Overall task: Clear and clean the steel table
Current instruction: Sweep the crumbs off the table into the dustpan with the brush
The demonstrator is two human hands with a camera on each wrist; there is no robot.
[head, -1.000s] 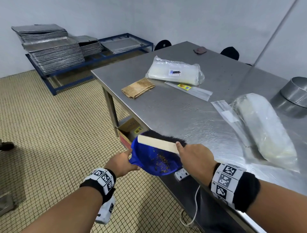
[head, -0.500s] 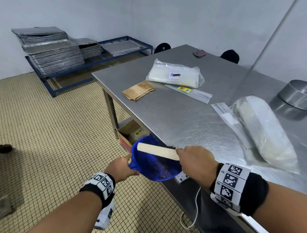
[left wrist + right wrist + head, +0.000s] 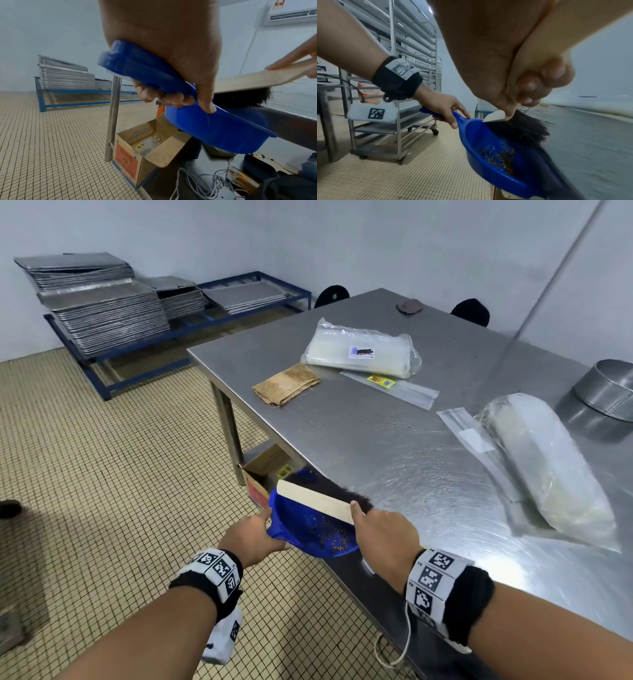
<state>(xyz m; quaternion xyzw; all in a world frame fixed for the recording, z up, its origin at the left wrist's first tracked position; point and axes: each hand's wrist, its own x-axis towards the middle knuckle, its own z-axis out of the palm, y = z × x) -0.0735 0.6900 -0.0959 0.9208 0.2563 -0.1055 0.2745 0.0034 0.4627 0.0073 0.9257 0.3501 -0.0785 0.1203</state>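
At the worktop [image 3: 394, 440] edge, the left hand [image 3: 251, 537] grips a blue dustpan [image 3: 308, 534] handle while the right hand [image 3: 385, 537] clasps a wooden brush [image 3: 317, 501].

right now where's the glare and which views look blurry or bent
Head view: overhead light glares off the steel table, walls bow. Left wrist view: the dustpan handle smears with motion. Right wrist view: the brush bristles and table blur.
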